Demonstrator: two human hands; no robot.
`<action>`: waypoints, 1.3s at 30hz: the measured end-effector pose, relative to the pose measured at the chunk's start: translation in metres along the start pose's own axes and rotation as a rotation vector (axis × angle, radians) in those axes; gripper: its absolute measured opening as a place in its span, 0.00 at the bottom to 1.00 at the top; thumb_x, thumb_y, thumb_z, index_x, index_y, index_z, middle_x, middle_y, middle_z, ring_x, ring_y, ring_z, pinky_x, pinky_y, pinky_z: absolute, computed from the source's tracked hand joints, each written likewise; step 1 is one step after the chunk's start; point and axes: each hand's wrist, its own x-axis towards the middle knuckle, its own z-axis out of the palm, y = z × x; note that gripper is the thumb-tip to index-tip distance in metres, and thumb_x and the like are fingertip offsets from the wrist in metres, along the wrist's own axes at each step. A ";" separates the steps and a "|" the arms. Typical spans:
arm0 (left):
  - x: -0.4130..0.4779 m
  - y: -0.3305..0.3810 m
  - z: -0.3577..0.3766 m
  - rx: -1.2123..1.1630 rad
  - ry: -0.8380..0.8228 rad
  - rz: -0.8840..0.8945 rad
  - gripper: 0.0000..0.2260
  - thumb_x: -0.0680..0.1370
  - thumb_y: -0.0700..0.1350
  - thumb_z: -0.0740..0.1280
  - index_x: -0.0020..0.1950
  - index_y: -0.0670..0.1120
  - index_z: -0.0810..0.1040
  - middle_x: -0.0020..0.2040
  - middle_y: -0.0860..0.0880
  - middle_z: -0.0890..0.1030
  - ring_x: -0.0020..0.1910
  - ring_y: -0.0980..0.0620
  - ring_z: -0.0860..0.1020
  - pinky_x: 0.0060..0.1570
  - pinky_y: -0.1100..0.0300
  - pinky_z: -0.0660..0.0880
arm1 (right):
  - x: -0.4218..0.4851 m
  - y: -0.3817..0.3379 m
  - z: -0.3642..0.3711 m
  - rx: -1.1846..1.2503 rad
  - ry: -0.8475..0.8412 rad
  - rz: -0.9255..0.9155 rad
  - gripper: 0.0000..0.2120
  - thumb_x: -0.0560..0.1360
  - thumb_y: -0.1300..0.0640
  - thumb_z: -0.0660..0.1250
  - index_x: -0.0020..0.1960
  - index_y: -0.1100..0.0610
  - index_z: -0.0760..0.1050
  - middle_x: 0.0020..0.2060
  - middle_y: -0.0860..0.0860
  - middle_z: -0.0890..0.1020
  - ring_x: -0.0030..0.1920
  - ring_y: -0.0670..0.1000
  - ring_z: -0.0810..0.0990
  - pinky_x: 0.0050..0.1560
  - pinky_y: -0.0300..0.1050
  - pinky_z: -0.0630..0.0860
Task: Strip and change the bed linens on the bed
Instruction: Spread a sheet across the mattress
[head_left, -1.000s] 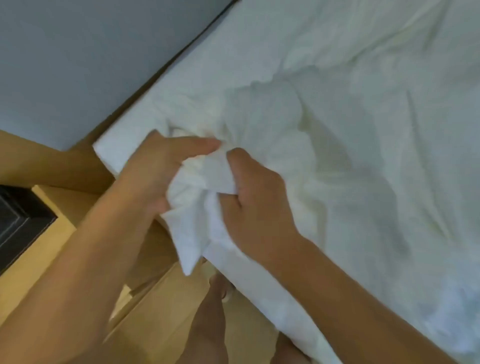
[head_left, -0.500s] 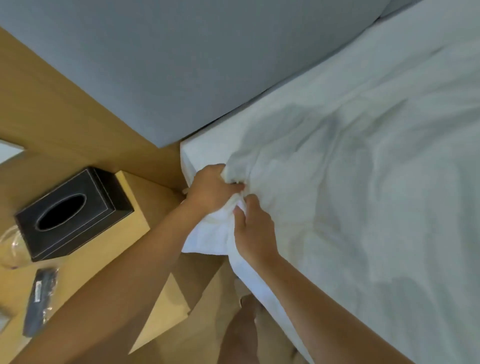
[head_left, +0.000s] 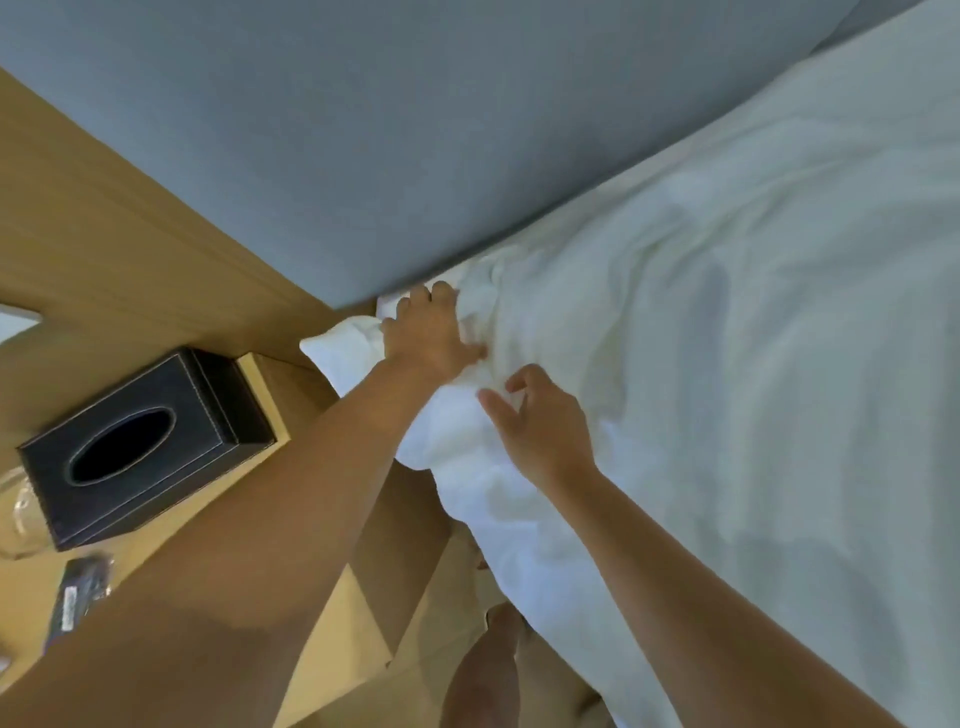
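Observation:
A wrinkled white sheet (head_left: 727, 364) covers the bed, bunched up at the mattress corner (head_left: 337, 348) by the grey headboard (head_left: 415, 130). My left hand (head_left: 431, 332) lies on the bunched fabric at that corner, fingers reaching to the gap under the headboard and pressing the cloth there. My right hand (head_left: 540, 421) is just behind it at the mattress edge, fingers spread and loosely bent over the sheet, gripping nothing.
A wooden nightstand (head_left: 311, 597) stands left of the bed with a black tissue box (head_left: 140, 447), a clear glass (head_left: 21, 514) and a dark packet (head_left: 78, 597) on it. My leg (head_left: 483, 670) is between nightstand and bed. A wood panel runs behind.
Both hands were gripping the gathered sheet corner. My left hand has since slid forward to the headboard gap, and my right hand has let go and opened.

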 end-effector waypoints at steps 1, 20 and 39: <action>-0.001 0.004 0.007 0.002 0.113 0.027 0.34 0.73 0.55 0.70 0.72 0.45 0.61 0.67 0.42 0.66 0.66 0.42 0.65 0.63 0.48 0.65 | 0.001 0.012 -0.006 -0.019 0.109 0.029 0.21 0.75 0.41 0.62 0.58 0.56 0.71 0.48 0.52 0.80 0.52 0.55 0.78 0.47 0.43 0.67; -0.039 0.090 0.002 -0.654 -0.107 0.508 0.15 0.78 0.39 0.60 0.31 0.46 0.65 0.32 0.52 0.69 0.33 0.53 0.70 0.35 0.58 0.66 | 0.062 0.017 -0.070 1.132 0.017 0.483 0.19 0.76 0.41 0.62 0.50 0.57 0.78 0.40 0.53 0.84 0.43 0.51 0.83 0.44 0.43 0.77; -0.033 -0.035 0.066 -1.251 0.215 -0.604 0.41 0.71 0.60 0.70 0.76 0.46 0.55 0.62 0.46 0.72 0.60 0.48 0.74 0.61 0.52 0.72 | 0.081 0.037 -0.054 0.054 0.486 0.267 0.16 0.79 0.58 0.58 0.61 0.68 0.68 0.59 0.66 0.75 0.59 0.64 0.73 0.54 0.49 0.66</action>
